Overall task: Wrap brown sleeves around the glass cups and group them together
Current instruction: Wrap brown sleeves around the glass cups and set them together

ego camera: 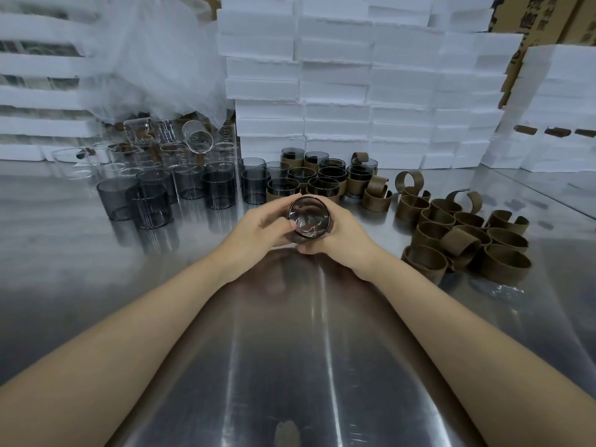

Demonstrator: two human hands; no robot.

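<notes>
Smoky grey cups [222, 188]; brown sleeves [451, 240] — matte; white foam blocks [338, 91]; silvery, streaked table [290, 350].

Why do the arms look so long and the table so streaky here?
In the head view, the wide-angle lens stretches the forearms and bows the white foam boxes; glare streaks run down the steel table; the clear cups far left look hazy, the held glass cup sharp.

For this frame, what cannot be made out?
Head view only.
1. Whether the held cup wears a sleeve: left hand and right hand cover its wall.
2. Count of clear glasses, back left: blurred, overlapping.
3. Print on the cardboard box, top right: cut by the edge.
</notes>
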